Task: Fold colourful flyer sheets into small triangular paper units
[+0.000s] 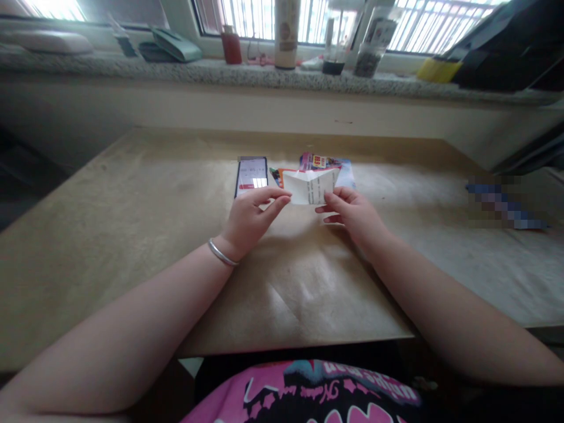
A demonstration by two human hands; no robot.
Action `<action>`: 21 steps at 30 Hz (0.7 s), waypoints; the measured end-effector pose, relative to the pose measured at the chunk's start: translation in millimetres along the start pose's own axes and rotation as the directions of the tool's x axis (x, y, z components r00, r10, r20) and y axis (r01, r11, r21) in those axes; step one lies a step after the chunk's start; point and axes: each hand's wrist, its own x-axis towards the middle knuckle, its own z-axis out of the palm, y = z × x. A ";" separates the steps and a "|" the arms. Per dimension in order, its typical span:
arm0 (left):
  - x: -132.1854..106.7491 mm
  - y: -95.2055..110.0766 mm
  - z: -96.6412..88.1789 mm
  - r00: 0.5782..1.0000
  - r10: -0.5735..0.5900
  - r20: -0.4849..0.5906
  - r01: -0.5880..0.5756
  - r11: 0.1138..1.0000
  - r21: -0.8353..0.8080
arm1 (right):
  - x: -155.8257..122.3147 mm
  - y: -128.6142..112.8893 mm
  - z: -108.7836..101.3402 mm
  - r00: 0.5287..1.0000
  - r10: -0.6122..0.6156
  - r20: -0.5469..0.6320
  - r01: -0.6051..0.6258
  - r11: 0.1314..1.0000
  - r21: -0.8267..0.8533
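A folded sheet of paper (297,187) is held up between my two hands over the table. Its near face is white with a block of small print at the right, and a coloured edge shows along its top. My left hand (258,211) pinches the lower left corner between thumb and forefinger. The right side is gripped by my right hand (348,208), thumb in front, with other fingers spread below. Behind the paper lies a colourful printed packet or leaflet (348,170), partly hidden. Just beyond my left hand, a phone (252,173) lies face up with its screen lit.
The table (132,235) has a wrinkled tan cover. A blurred bluish object (506,205) lies at its right side. On the granite sill (198,71) stand a red bottle (231,46), a tall pale bottle (286,35), a clear container (374,44) and a dark bag (511,47).
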 end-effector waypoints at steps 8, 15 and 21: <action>2.9 -2.3 4.8 0.969 -0.226 0.096 0.235 0.966 -0.105 | 6.2 6.2 -4.1 0.995 0.073 -0.063 -0.066 0.993 0.101; 2.3 -7.7 9.1 0.929 -0.326 0.174 0.356 0.914 -0.192 | 10.5 9.7 -6.8 0.994 0.096 -0.058 -0.086 0.985 0.152; 1.5 -6.4 14.1 0.838 -0.507 0.200 0.544 0.757 -0.362 | 12.0 14.6 -6.7 0.993 0.115 -0.010 -0.110 0.970 0.219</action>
